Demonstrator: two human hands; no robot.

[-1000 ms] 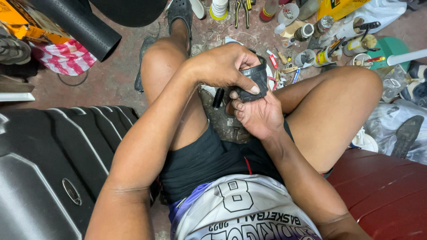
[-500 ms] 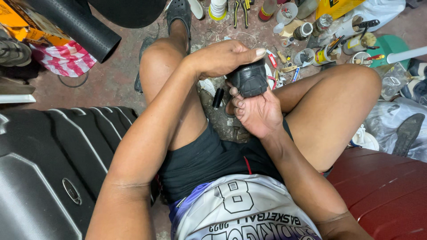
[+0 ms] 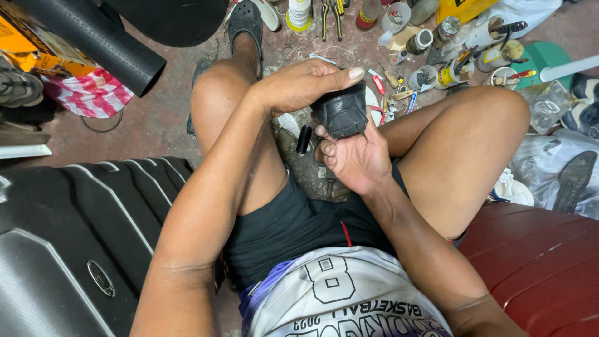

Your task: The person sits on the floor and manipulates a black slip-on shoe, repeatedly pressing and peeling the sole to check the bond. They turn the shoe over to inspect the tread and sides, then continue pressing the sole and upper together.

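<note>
- Yellow-orange printed box (image 3: 28, 47) sitting far to the left of the fingers, top-left corner, partly under a black tube (image 3: 93, 40).
- Red-and-white striped bag (image 3: 90, 93) lying just below that box, well left of the left hand.
- Yellow package (image 3: 465, 9) showing past the fingertips at the top edge, to the right; only a corner in view.
- Small cans and jars with yellow-and-white labels (image 3: 446, 75) standing beyond the fingers, upper right, brushes sticking out of some.
- White spool with a yellow base (image 3: 299, 14) standing straight beyond the fingertips, next to pliers with yellow-green handles (image 3: 331, 15).
- Green round lid (image 3: 543, 59) lying far right of the fingers, white pipe (image 3: 571, 67) crossing over it.
- Left hand (image 3: 299, 84) reaching across from the left, fingers together and nearly flat, thumb stretched out, pressing on the top of the black shoe (image 3: 342, 112).
- Right hand (image 3: 355, 156) cupping the shoe from below, fingers curled narrow around the near end, thumb up against its side.
- Shoe sitting between both hands, sole facing the camera, held above the floor between the knees.
- Black suitcase (image 3: 68, 237) lying to the left of the left forearm; red surface (image 3: 536, 268) to the right of the right forearm.
</note>
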